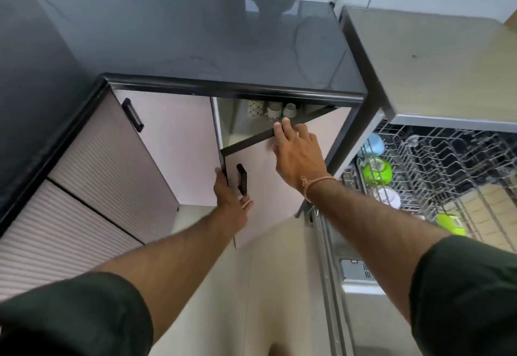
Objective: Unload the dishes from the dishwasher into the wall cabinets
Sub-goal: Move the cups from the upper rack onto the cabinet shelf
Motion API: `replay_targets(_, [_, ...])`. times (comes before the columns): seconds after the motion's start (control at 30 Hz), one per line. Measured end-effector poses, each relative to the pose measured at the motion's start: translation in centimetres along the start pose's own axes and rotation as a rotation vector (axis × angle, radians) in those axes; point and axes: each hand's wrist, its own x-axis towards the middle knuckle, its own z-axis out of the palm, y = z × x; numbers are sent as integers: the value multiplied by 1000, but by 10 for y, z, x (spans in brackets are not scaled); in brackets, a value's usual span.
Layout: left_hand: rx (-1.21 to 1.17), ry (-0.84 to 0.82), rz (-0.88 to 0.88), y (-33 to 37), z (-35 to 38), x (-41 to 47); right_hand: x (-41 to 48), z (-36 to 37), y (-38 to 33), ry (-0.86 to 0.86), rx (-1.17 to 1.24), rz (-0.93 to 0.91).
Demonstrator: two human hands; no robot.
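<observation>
The dishes wait in the dishwasher rack (447,165) at the right of the frame: a blue cup (375,143) uppermost, a green bowl (376,170) below it, a white dish (391,197) under that, and a second green piece (450,224) lowest. They look like light, stiff tableware, probably plastic or glazed, so possibly slick if wet. Take each by its rim or wall with a full pinch, and lift straight up so it clears the wire prongs.

Neither of your hands carries a dish. Your left hand (230,199) pinches the free edge of the half-open cabinet door (268,188) just beside its black handle (242,178). Your right hand (296,157) lies flat on the door's face, its straight fingers reaching the top edge.

Inside the cabinet, at centre frame, you have a patterned cup (255,108) and two pale mugs (279,111) close together. Set new pieces down gently; crockery knocked together may chip.
</observation>
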Motion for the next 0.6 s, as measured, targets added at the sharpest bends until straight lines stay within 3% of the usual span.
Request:
replay_targets(0.27, [-104,33,115,50,39,31,32,34,1,56,-66,8])
replay_targets(0.6, [-90,33,103,99,68,80,74,58,0,143,-116,-31])
